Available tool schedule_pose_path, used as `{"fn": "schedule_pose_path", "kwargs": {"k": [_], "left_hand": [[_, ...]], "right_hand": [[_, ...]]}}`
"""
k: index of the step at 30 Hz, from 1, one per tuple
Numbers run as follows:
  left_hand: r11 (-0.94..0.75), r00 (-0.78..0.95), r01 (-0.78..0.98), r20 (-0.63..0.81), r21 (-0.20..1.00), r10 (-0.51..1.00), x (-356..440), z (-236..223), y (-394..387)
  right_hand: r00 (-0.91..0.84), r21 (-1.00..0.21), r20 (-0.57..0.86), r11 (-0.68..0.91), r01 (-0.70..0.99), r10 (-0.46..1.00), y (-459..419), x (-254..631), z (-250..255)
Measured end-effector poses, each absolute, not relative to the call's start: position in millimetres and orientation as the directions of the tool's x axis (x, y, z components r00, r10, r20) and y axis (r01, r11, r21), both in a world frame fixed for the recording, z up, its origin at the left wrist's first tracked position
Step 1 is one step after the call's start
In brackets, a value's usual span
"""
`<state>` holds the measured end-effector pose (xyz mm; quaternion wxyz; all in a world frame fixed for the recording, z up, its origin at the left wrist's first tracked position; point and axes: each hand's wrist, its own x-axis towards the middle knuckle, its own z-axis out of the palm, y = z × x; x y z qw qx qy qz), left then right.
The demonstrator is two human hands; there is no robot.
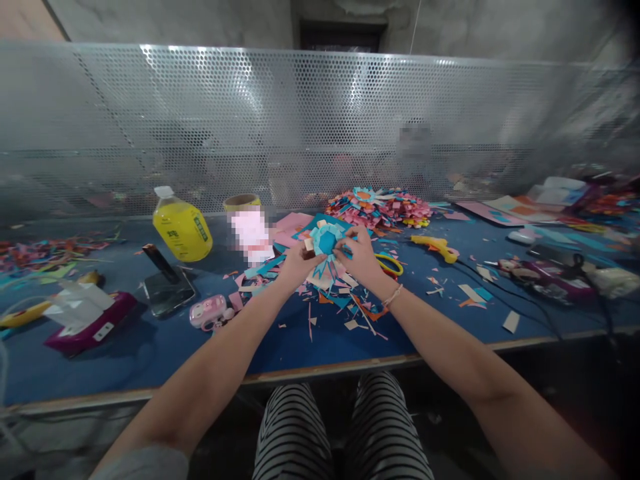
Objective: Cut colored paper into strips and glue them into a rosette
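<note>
Both my hands hold a light-blue paper flower [326,241] above the blue table [120,347]. My left hand [299,261] pinches its left side, fingers closed on the paper. My right hand [361,257] grips its right side, with a thin bracelet on the wrist. Blue paper strips hang from the flower. Under it lies a heap of pink, orange and blue paper scraps [340,300]. Yellow-handled scissors [390,265] lie just right of my right hand.
A yellow bottle [182,228], a tape roll [242,202], a phone on a stand [166,285], a tissue box [85,317] and a pink gadget [207,310] are at left. A pile of finished paper flowers [383,207] and a yellow glue gun [435,247] are at right. A perforated metal screen [320,127] stands behind.
</note>
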<state>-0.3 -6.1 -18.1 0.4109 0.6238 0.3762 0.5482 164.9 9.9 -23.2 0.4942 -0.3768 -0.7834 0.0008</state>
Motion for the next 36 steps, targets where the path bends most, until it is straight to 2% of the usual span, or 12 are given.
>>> {"fn": "schedule_pose_path", "kwargs": {"k": [6,10,22,25,29,32,36], "left_hand": [[-0.394,0.132,0.052,0.385,0.918,0.914,0.4,-15.7,-8.2],[-0.399,0.127,0.046,0.391,0.916,0.912,0.2,-15.8,-6.9],[-0.370,0.085,0.080,0.363,0.926,0.928,-4.4,-18.8,-3.4],[-0.350,0.060,0.123,0.345,0.929,0.937,-6.9,-20.8,-1.1],[-0.324,0.018,0.187,0.327,0.927,0.945,-12.1,-25.1,2.0],[-0.298,0.014,0.269,0.305,0.916,0.952,-16.1,-29.3,3.8],[-0.226,0.012,0.483,0.252,0.846,0.968,-18.1,-32.5,4.8]], "right_hand": [[-0.254,-0.344,0.802,0.766,0.543,0.541,9.3,164.7,-21.6],[-0.204,-0.388,0.811,0.765,0.514,0.548,8.9,167.6,-18.3],[-0.036,-0.624,0.736,0.698,0.352,0.676,9.3,172.7,-10.1],[-0.034,-0.733,0.658,0.649,0.204,0.753,7.3,172.0,-5.9],[-0.015,-0.864,0.502,0.503,0.027,0.865,8.3,174.7,-2.1],[0.011,-0.865,0.501,0.501,0.029,0.865,10.4,181.3,-1.7],[0.032,-0.776,0.623,0.612,0.151,0.782,13.0,192.5,-1.1]]}}
